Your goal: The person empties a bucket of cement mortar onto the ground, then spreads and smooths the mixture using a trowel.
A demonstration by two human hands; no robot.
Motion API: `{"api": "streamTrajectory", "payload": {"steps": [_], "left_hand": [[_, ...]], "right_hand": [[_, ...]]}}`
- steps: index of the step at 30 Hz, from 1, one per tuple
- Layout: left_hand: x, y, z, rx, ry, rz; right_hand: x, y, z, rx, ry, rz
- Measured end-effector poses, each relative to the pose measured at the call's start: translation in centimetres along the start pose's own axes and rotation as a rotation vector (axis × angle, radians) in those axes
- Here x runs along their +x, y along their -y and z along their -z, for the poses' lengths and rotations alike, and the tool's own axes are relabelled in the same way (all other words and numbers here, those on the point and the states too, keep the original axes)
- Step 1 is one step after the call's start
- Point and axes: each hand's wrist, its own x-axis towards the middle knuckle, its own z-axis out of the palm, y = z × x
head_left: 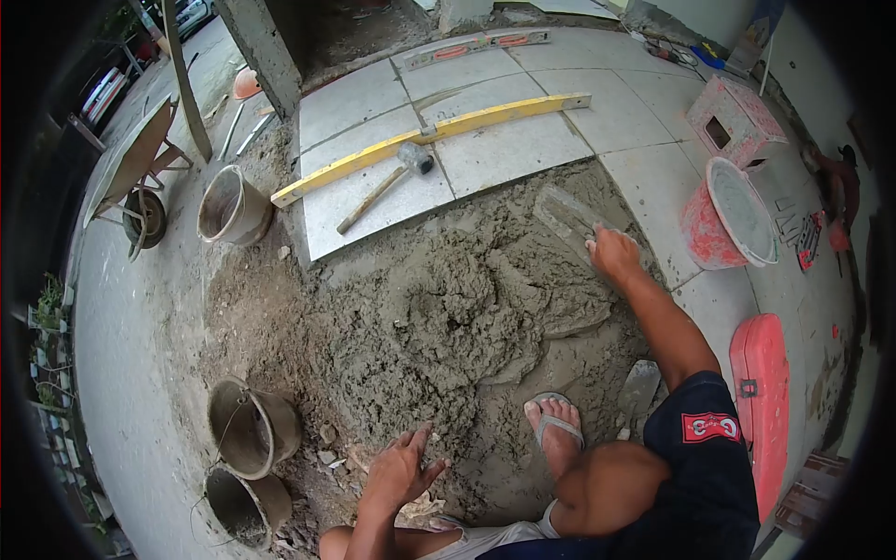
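Right of centre, the right hand (616, 255) wraps its fingers round a trowel (563, 213), presumably so its flat face meets the grey mortar (457, 299) mid-frame. At lower centre the left hand (396, 474) looks empty, fingers loosely apart, perhaps for balance. Upper centre, a yellow level (504, 116) lies across tiles (509, 152), likely parked off the wet mix.

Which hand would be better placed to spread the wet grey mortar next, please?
Probably the right hand: it holds the flat grey trowel over the mortar, while the left hand appears empty.
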Motion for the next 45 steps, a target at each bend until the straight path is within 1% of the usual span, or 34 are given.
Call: {"api": "streamTrajectory", "payload": {"steps": [2, 3, 4, 6, 7, 9, 10, 12, 13, 15, 16, 18, 19, 21, 22, 23, 24, 25, 27, 28, 30, 31, 33, 35, 36, 37, 39, 41, 43, 45], "left_hand": [[-1.3, -0.2, 0.4, -0.016, 0.004, 0.042], [-2.1, -0.5, 0.9, -0.011, 0.021, 0.07], [-2.8, -0.6, 1.1, -0.01, 0.046, 0.096], [-3.9, 0.1, 0.9, -0.09, 0.056, 0.106], [-4.4, 0.4, 0.6, -0.069, 0.037, 0.112], [-5.0, 1.2, 0.0, -0.028, 0.014, 0.109], [-5.0, 1.5, -0.3, -0.025, 0.016, 0.107], [-4.7, 1.9, -0.4, -0.067, 0.086, 0.148], [-4.5, 2.2, -0.4, -0.068, 0.084, 0.145], [-4.4, 2.3, -0.7, 0.007, -0.028, 0.085], [-4.1, 2.1, -0.6, -0.003, -0.027, 0.086], [-3.2, 1.8, 0.3, -0.089, 0.005, 0.104], [-2.6, 1.9, 0.1, -0.066, -0.014, 0.111], [-1.7, 2.5, 0.4, -0.074, -0.026, 0.128], [-1.7, 2.9, 0.2, -0.095, -0.03, 0.149], [-1.7, 3.9, -0.4, -0.123, -0.079, 0.152], [-1.7, 4.2, 0.0, -0.122, -0.077, 0.157], [-1.8, 4.4, 0.4, -0.106, -0.074, 0.189], [-1.9, 4.8, 0.6, -0.074, -0.067, 0.25], [-1.9, 4.8, 0.7, -0.065, -0.061, 0.236], [-2.3, 4.2, 1.0, -0.104, -0.07, 0.24], [-2.6, 3.7, 1.3, -0.1, -0.068, 0.23], [-3.3, 2.5, 1.8, -0.094, -0.051, 0.208], [-4.5, 2.0, 1.9, -0.09, -0.064, 0.173], [-5.0, 1.9, 1.7, -0.086, -0.072, 0.145], [-5.5, 1.9, 1.7, -0.093, -0.077, 0.141], [-5.7, 2.0, 1.6, -0.093, -0.063, 0.105], [-5.7, 1.9, 1.4, -0.103, -0.037, 0.13], [-4.8, 1.7, 1.4, -0.092, 0.005, 0.126], [-3.7, 1.9, 0.6, -0.082, 0.041, 0.124]], "right_hand": [[-0.4, 1.6, 1.8, 0.214, 0.078, -0.15], [-1.2, 2.4, 2.5, 0.285, 0.098, -0.137], [-2.8, 3.6, 3.3, 0.278, 0.112, -0.118], [-6.3, 6.2, 5.3, 0.302, 0.022, 0.134], [-7.3, 7.3, 5.9, 0.298, 0.02, 0.135], [-8.9, 9.2, 6.3, 0.287, -0.099, 0.44], [-8.9, 10.0, 6.2, 0.289, -0.1, 0.436], [-7.8, 11.0, 6.0, 0.011, 0.023, 0.52], [-6.9, 11.2, 5.2, 0.008, 0.021, 0.518], [-4.6, 11.3, 2.4, -0.099, 0.031, 0.543], [-3.0, 11.9, 1.5, -0.106, 0.036, 0.547], [-0.1, 14.2, 0.7, -0.119, 0.043, 0.485], [1.5, 14.8, 1.2, -0.107, 0.03, 0.476], [3.6, 15.6, 1.3, -0.131, 0.207, 0.417], [3.4, 15.6, 1.5, -0.123, 0.224, 0.417], [3.3, 15.2, 2.0, -0.102, 0.193, 0.368], [3.7, 15.0, 2.9, -0.086, 0.154, 0.323], [4.2, 14.6, 3.3, -0.084, 0.16, 0.324], [4.9, 13.2, 4.0, -0.149, 0.192, 0.227], [4.8, 12.4, 4.3, -0.147, 0.191, 0.209], [4.7, 11.2, 4.9, -0.094, 0.204, 0.096], [4.6, 10.5, 5.4, -0.094, 0.202, 0.086], [4.4, 8.9, 6.4, -0.094, 0.18, -0.037], [4.5, 6.3, 6.5, -0.06, 0.164, -0.083], [4.3, 6.0, 6.9, -0.024, 0.155, -0.125], [4.0, 6.0, 6.8, -0.031, 0.148, -0.124], [2.6, 6.4, 6.0, 0.067, 0.193, -0.217], [-0.3, 6.9, 5.0, 0.216, 0.28, -0.162], [-4.9, 8.7, 4.5, 0.261, 0.159, -0.031], [-6.8, 9.6, 3.5, 0.107, 0.149, 0.13]]}}
